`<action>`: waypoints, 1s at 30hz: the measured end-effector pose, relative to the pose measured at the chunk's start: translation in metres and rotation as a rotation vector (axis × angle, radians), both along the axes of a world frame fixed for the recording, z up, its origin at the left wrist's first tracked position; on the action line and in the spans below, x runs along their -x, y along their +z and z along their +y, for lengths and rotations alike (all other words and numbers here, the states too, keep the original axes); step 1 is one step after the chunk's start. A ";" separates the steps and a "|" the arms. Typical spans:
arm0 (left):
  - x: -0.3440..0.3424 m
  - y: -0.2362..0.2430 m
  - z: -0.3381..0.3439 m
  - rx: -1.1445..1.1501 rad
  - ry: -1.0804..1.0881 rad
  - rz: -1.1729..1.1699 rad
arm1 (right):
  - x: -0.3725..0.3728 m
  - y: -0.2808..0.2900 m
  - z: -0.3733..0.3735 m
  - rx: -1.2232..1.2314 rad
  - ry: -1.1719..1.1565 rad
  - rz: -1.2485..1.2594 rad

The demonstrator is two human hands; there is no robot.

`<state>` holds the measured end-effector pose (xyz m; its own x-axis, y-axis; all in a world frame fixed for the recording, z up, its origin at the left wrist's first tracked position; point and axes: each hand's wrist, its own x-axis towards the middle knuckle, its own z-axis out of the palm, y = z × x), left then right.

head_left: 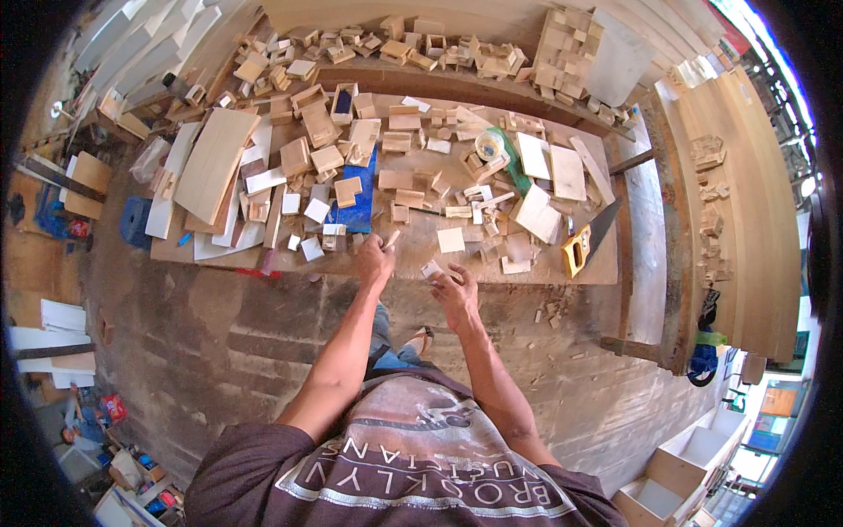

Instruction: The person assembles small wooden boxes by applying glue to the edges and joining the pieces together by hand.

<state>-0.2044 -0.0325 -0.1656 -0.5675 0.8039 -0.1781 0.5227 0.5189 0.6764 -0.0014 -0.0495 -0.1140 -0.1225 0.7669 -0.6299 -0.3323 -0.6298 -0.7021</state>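
Over the near edge of a low wooden worktable (307, 264), my left hand (376, 261) is closed round a small wood strip (392, 239), whose end sticks out past the fingers. My right hand (457, 297) pinches a small pale wood block (431, 270) between thumb and fingers. The two hands are a short way apart. Just beyond them lie a square pale wood piece (450, 241), a blue sheet (353, 218) and many small offcuts and little wooden boxes. A small box (348, 191) rests on the blue sheet.
At the table's right lies a handsaw with a yellow handle (575, 252). A roll of tape (489, 145) sits among the offcuts. Large boards (217, 165) are stacked at the left. Further blocks fill a bench (413, 72) behind. A person (81, 423) is at the far lower left.
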 end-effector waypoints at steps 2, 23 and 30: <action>0.004 -0.001 -0.011 -0.027 -0.066 0.011 | 0.002 -0.002 0.004 0.033 0.042 -0.031; 0.008 -0.005 -0.043 -0.450 -0.178 -0.013 | 0.061 -0.072 0.050 -0.567 0.495 -0.712; 0.030 -0.033 -0.038 -0.302 -0.220 -0.211 | 0.065 -0.073 0.050 -0.476 0.450 -0.640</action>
<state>-0.2340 -0.0705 -0.1985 -0.3532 0.9355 -0.0098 0.4326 0.1726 0.8849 -0.0663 0.0007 -0.1873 -0.2091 0.9276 -0.3096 0.4163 -0.2020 -0.8865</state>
